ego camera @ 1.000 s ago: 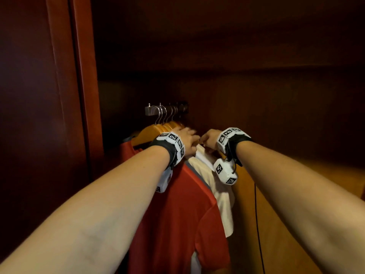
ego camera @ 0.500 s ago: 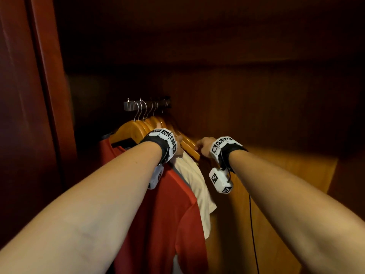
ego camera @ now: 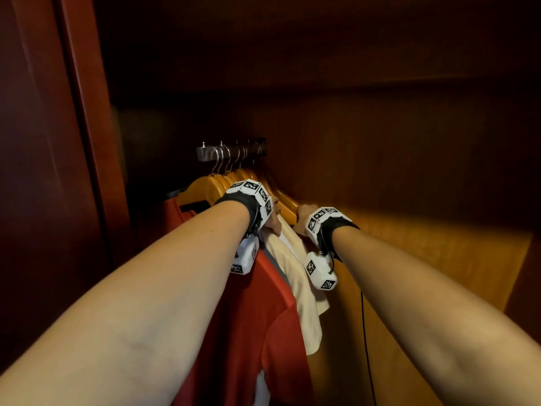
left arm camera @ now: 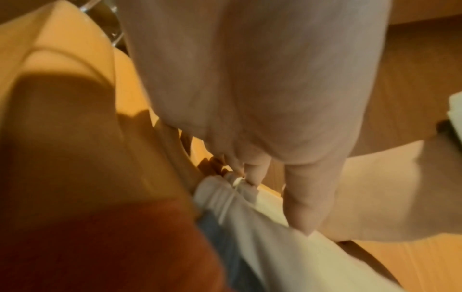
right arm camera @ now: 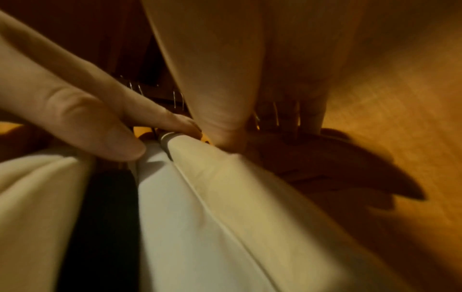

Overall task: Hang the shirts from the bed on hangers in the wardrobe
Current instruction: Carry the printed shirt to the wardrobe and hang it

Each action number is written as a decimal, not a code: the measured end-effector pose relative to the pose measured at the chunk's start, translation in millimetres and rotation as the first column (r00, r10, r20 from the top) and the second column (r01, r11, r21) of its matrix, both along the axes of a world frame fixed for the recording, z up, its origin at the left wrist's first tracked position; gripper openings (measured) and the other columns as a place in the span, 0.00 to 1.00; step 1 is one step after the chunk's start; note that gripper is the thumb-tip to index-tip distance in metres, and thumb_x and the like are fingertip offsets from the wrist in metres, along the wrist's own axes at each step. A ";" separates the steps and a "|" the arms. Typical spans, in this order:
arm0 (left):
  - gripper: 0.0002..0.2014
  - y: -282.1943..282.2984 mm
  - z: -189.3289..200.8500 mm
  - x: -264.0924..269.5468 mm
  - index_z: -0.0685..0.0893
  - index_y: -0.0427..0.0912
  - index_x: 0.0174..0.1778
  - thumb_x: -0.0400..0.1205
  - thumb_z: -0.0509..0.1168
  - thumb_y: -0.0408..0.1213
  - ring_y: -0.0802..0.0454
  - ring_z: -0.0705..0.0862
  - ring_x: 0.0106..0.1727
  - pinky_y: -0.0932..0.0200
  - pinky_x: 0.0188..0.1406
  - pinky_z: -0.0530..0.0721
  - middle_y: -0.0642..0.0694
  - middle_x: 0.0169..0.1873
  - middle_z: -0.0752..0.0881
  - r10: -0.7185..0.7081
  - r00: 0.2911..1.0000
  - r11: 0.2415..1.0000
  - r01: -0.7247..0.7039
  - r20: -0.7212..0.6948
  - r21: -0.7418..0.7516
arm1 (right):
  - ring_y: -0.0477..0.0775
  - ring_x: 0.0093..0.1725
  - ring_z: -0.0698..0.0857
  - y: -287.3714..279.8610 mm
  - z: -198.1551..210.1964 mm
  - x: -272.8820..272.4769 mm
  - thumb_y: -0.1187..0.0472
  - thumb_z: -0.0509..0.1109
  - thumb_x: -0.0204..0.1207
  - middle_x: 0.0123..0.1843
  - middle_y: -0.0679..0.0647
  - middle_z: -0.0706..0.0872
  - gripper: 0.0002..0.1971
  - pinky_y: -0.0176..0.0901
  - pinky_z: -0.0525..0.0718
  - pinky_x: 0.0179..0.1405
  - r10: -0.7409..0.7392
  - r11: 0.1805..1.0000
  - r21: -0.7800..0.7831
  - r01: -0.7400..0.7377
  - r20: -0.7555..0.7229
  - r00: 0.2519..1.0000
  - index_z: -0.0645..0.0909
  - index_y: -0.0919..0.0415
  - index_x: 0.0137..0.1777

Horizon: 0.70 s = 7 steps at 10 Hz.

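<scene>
Red shirt (ego camera: 248, 317) hung; cream shirt (ego camera: 295, 276) at 3 o'clock of it, collar pinched by left hand (ego camera: 273, 222) and right hand (ego camera: 303, 219), not yet squared on hanger (ego camera: 288, 208).

A red shirt (ego camera: 248, 317) hangs left of a cream shirt (ego camera: 295, 273) on honey-orange wooden hangers (ego camera: 205, 187) with silver hooks (ego camera: 218, 162), inside a dark reddish-brown wardrobe (ego camera: 380, 142), and both wrists wear black bands (ego camera: 248, 206) carrying white blocks with black square patterns.

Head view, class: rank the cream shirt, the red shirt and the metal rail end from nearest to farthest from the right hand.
1. Cream shirt, touching the right hand, just left of it.
2. Red shirt, further left.
3. Metal rail end, up and back-left.
</scene>
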<state>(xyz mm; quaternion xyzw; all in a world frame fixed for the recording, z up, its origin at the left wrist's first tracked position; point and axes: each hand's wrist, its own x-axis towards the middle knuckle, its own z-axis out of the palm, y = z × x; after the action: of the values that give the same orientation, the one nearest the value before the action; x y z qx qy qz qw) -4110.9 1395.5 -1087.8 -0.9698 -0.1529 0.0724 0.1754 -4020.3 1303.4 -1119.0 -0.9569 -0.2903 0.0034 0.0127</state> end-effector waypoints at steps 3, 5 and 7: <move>0.38 -10.5 44.4 -40.7 0.79 0.56 0.73 0.68 0.68 0.70 0.52 0.83 0.56 0.55 0.53 0.84 0.54 0.65 0.83 0.064 0.997 0.983 -0.058 0.032 -0.176 | 0.63 0.46 0.86 -4.2 9.2 -19.4 0.61 0.65 0.78 0.47 0.57 0.82 0.20 0.58 0.88 0.52 0.003 0.965 0.261 -0.006 0.012 1.000 0.70 0.55 0.69; 0.29 -3.4 40.8 -31.8 0.84 0.43 0.69 0.74 0.74 0.54 0.42 0.87 0.61 0.44 0.62 0.86 0.43 0.61 0.87 0.089 0.989 0.938 -0.041 0.122 -0.344 | 0.57 0.41 0.84 -15.8 19.5 -16.0 0.52 0.65 0.83 0.44 0.53 0.81 0.13 0.50 0.84 0.40 -0.048 0.947 0.320 0.024 0.067 0.997 0.73 0.56 0.63; 0.24 3.1 34.3 -28.6 0.86 0.42 0.65 0.76 0.74 0.51 0.44 0.89 0.55 0.43 0.59 0.88 0.44 0.55 0.89 0.073 0.977 0.905 0.018 0.198 -0.426 | 0.62 0.48 0.86 -24.6 17.8 -18.2 0.48 0.65 0.82 0.50 0.56 0.85 0.12 0.57 0.87 0.52 -0.059 0.950 0.313 -0.001 0.181 0.982 0.76 0.54 0.57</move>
<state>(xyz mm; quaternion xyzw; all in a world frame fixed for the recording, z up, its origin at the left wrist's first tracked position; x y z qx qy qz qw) -4139.6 1398.6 -1053.5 -0.9846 -0.1648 0.0041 -0.0581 -4038.5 1278.8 -1101.2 -0.9431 -0.2729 -0.1329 0.1359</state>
